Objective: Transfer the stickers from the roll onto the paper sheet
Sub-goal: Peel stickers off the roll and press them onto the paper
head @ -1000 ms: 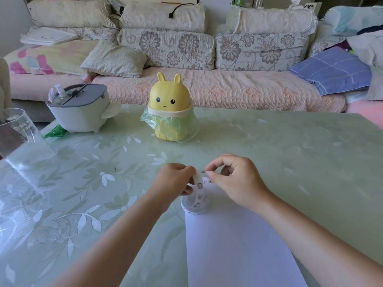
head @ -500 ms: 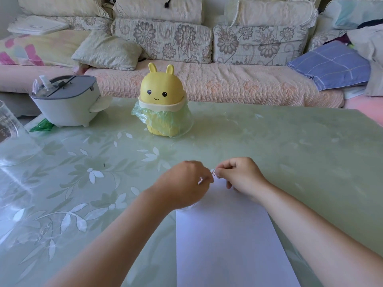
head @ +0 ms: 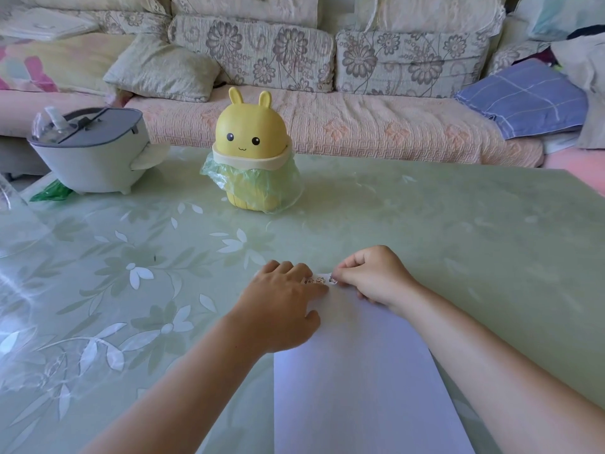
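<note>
A white paper sheet (head: 357, 371) lies on the green table in front of me. At its far edge a short strip of small printed stickers (head: 316, 280) stretches between my hands. My left hand (head: 281, 309) lies palm down over the sheet's far left corner, its fingers flat on the strip's left end; the sticker roll is hidden beneath it. My right hand (head: 373, 276) is curled at the strip's right end and pinches a sticker (head: 333, 279) with thumb and forefinger.
A yellow rabbit-shaped bin (head: 252, 152) with a green bag stands at the table's middle back. A grey-lidded white container (head: 88, 149) sits at the back left, a clear cup (head: 8, 198) at the left edge. A sofa with cushions lies beyond.
Both hands have come down from holding the strip upright above the roll to the sheet's far edge. My left hand has flattened over the roll, and the strip now lies sideways.
</note>
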Demonstrator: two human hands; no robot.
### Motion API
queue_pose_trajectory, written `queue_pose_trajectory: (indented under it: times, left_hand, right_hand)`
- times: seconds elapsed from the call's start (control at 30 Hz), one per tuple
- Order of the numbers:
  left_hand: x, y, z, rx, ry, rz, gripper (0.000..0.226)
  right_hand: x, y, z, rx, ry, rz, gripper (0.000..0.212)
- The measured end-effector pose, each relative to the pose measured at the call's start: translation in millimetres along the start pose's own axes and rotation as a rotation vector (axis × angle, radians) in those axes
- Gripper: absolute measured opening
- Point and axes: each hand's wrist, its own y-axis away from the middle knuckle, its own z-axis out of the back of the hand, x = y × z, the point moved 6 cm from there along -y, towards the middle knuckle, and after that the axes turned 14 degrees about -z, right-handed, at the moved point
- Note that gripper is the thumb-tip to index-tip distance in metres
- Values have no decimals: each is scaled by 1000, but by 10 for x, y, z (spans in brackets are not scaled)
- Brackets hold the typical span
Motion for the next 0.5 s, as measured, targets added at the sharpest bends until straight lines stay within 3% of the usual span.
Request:
queue_pose_trajectory:
  times: [0.5]
  left_hand:
    - [16,14,-23,35,27,45,57]
  right_hand:
    - [56,24,-47,-103,92,-52,11]
